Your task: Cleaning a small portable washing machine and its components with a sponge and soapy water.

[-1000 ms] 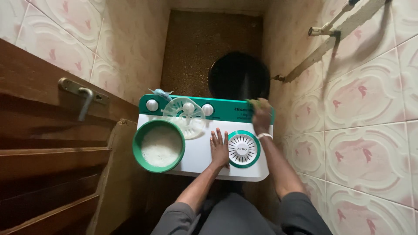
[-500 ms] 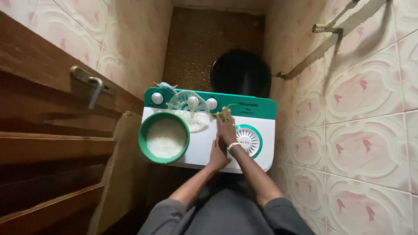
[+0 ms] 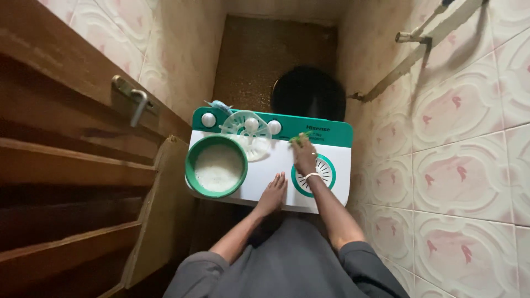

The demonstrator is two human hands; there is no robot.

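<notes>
The right hand presses a small green scrubbing pad against the top of the white and green twin-tub washing machine, close to the back edge where the white lid meets the green control strip, just above the round vented spinner cover. Its fingers are closed down over the pad, so only a ragged green tip shows past them. That pad looks soft and light, something that crushes flat under the palm and likely goes slick once wet; pinching it across its middle with the fingertips on top seems the surest hold, since a grip at the frayed edge would let it fold and slide out. The left hand lies flat on the lid near the front edge, fingers spread and holding nothing, seemingly steadying the machine. On the left side of the top the wash tub stands open, its green rim ringing pale foam, and a clear plastic disc leans just behind it against the white knobs. A black bucket sits on the floor beyond the machine, well apart from both hands.
</notes>
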